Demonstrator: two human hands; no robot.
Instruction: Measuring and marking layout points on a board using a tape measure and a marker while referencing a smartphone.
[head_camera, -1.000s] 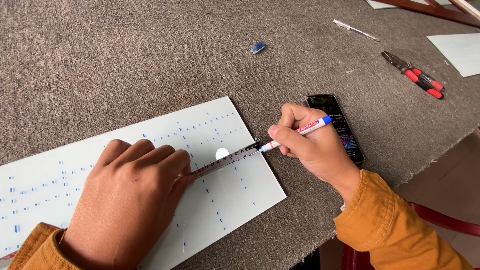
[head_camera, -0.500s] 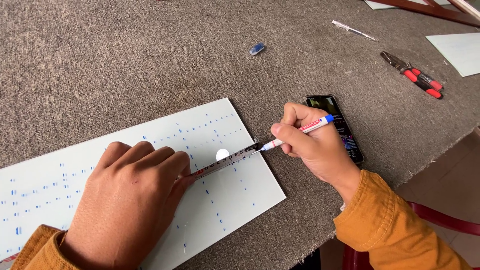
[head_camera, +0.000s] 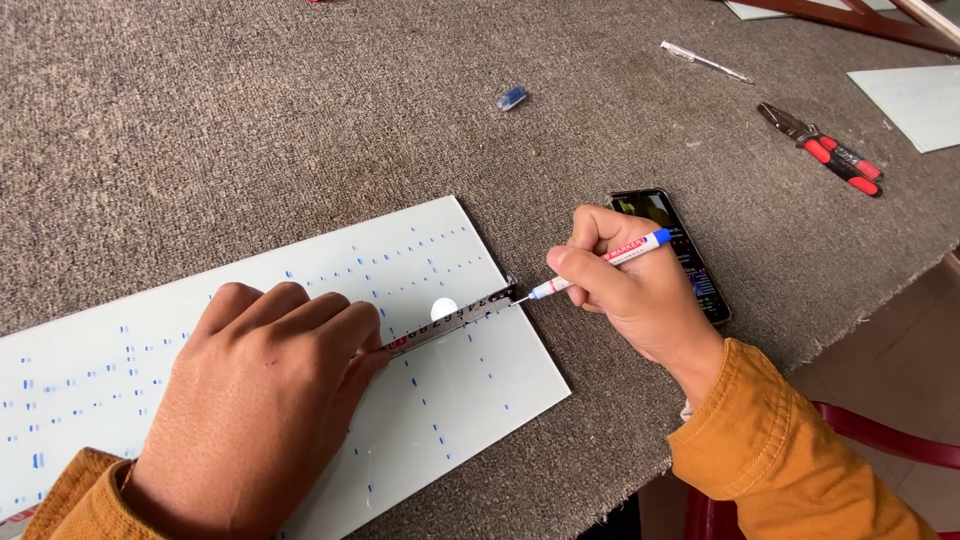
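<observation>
Starting at the lower left of the frame: the left hand (head_camera: 262, 400) lies palm-down with fingers curled over a pale glassy sheet (head_camera: 120, 350) covered in little blue tick marks, pinning down the near end of a tape measure blade (head_camera: 450, 318). You can't really see what's under the palm, so whether there's a tape case in there I can't tell.

The blade runs up and right across the sheet, past a small white round spot (head_camera: 443, 308), to the sheet's right edge in the middle of the frame.

Right there the right hand (head_camera: 630, 290) is closed in a writing grip around a white marker (head_camera: 600, 262) with a blue end, tip right at the blade's hook end. Compared with a second ago, basically nothing has shifted, maybe the tip sits a hair closer, so it looks like a mark is being lined up or made.

Behind that hand lies a dark phone (head_camera: 690, 260). Further right, red-handled pliers (head_camera: 825, 150); a blue cap (head_camera: 512, 97) sits upper middle.
</observation>
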